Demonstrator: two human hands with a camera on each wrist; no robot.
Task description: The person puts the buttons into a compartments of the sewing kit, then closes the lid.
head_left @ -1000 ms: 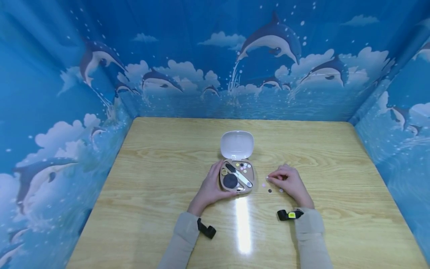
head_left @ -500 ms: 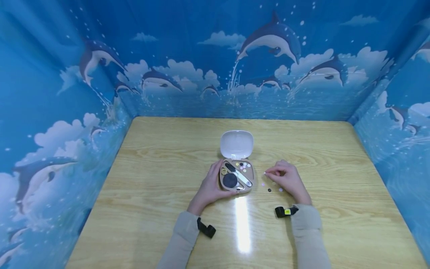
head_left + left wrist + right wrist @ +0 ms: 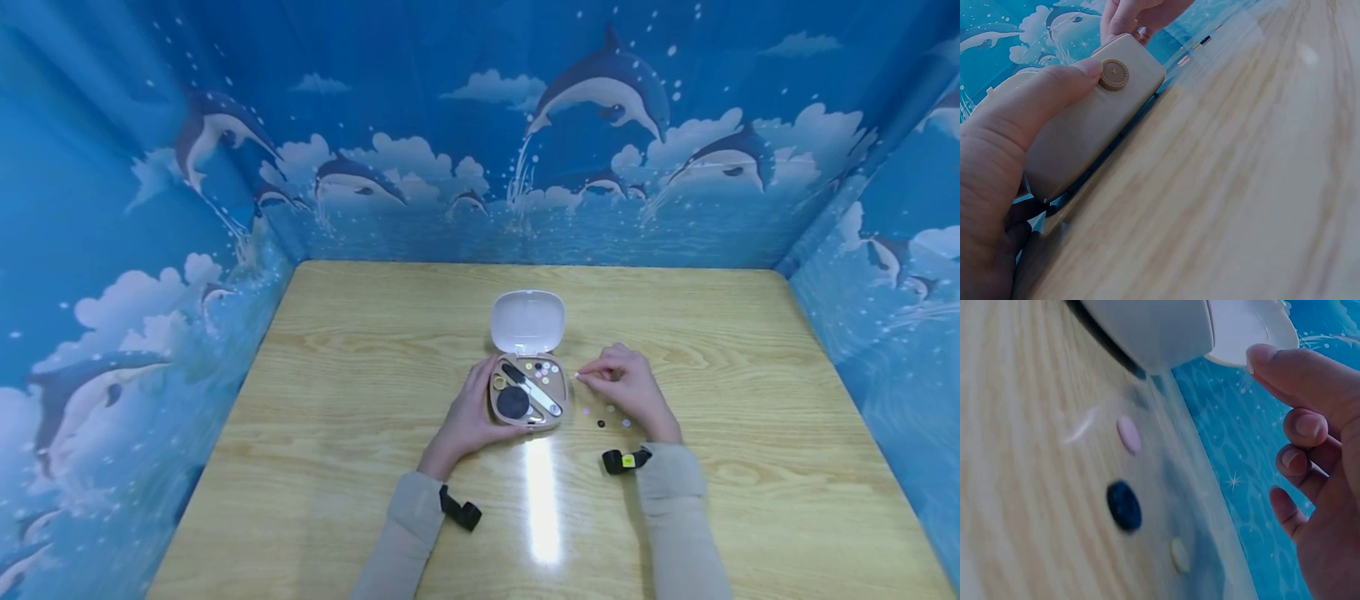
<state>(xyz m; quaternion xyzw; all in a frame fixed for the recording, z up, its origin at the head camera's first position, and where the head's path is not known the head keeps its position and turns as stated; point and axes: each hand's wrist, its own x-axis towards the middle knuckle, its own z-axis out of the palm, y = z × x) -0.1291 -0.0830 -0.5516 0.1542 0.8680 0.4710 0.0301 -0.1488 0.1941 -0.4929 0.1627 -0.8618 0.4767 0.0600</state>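
Note:
My left hand [image 3: 471, 414] grips a beige sewing kit box [image 3: 565, 396] from its left side, fingers along the far left and thumb on the front. In the left wrist view the thumb lies beside a button-shaped catch [image 3: 1114, 75] on the box front [image 3: 1079, 134]. Just right of the box, my right hand [image 3: 630, 387] pinches a small white button [image 3: 577, 375] between thumb and forefinger. On the table below that hand lie several loose buttons, among them a pink one [image 3: 1129, 434], a black one [image 3: 1124, 506] and a pale one [image 3: 1180, 555].
The box's white lid [image 3: 528, 322] stands raised at the back. Inside sit a round black piece [image 3: 513, 402], a long black-and-white tool [image 3: 538, 394], a gold ring-like piece [image 3: 499, 382] and several small buttons. A dolphin-print curtain [image 3: 405, 217] borders the wooden table [image 3: 360, 350].
My right hand has moved left and away from me with the white button, from above the loose buttons to near the box's right edge. The left hand and box stay put.

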